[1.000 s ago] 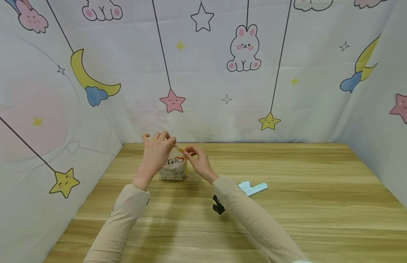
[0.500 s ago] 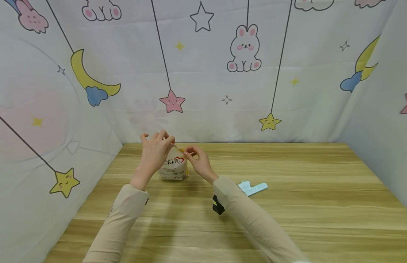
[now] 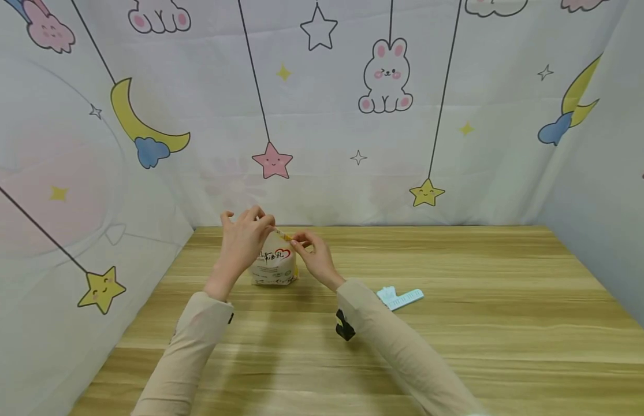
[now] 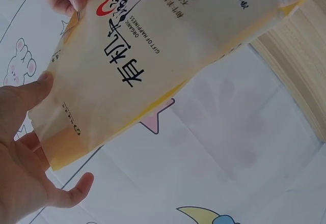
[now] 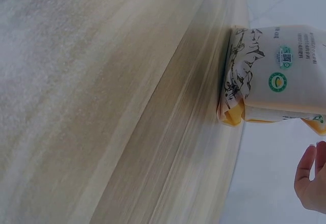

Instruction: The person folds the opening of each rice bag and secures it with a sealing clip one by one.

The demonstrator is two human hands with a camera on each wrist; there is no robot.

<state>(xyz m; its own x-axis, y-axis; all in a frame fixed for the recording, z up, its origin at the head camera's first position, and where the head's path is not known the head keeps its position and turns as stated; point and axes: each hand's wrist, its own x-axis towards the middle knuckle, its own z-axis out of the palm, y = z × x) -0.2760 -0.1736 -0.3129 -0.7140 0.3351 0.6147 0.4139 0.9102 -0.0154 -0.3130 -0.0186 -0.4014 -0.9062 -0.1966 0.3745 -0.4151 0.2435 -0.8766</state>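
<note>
Since the earlier head view, the left grip (image 3: 245,238) has shifted slightly leftward, exposing more of the print on the bag (image 3: 274,267); the right grip (image 3: 315,259) shows no clear change.

Nearest the person, on the surface (image 3: 483,346), a small black object (image 3: 345,325) lies to the bag's right and in front of it; its kind cannot be determined. Somewhat farther off, well to the bag's right, lies a light blue object (image 3: 408,299), partly covered by the right sleeve (image 3: 399,341). The bag stands upright beyond both. The right grip pinches its top edge at the right; the left grip pinches the left part, thumb across the front, one finger extended free. Behind the bag hangs a printed cloth (image 3: 322,190).

Assessment: the step in hand appears to be handling the bag's top edge. The next move calls for even tension between both pinches, with the base kept steady.
</note>
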